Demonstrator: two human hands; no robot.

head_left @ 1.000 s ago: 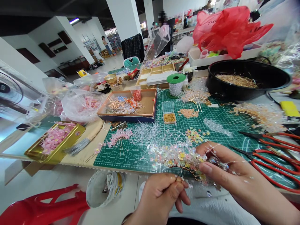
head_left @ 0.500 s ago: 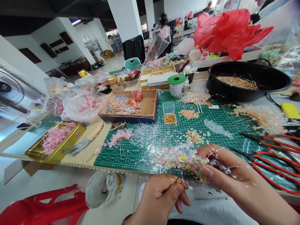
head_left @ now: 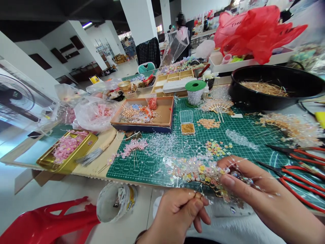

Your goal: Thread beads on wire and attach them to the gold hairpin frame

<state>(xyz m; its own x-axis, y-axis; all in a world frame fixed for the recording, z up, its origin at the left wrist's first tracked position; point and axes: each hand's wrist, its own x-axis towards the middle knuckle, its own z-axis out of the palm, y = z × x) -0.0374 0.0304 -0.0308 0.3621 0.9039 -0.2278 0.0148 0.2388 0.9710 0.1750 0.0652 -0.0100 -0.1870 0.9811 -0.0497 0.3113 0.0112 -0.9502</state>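
My left hand [head_left: 177,213] is closed in a pinch on a thin wire end at the base of a beaded flower hairpiece [head_left: 198,171], just in front of the table edge. My right hand [head_left: 256,193] grips the right end of the same hairpiece, thumb on top, with clear beads on wire sticking out past my fingers. The hairpiece carries iridescent sequin flowers with yellow centres and a gold comb edge, and hangs over the near edge of the green cutting mat [head_left: 157,166].
Red-handled pliers and scissors [head_left: 297,166] lie to the right. On the mat are bead piles, a small box of gold beads [head_left: 188,128], a brown tray [head_left: 144,115], a green wire spool [head_left: 195,91]. A black pan [head_left: 276,86], gold tin [head_left: 67,150], bucket [head_left: 116,201], red stool [head_left: 45,223].
The view has shifted slightly to the right. Both hands keep their hold on the hairpiece, with only small finger movement.
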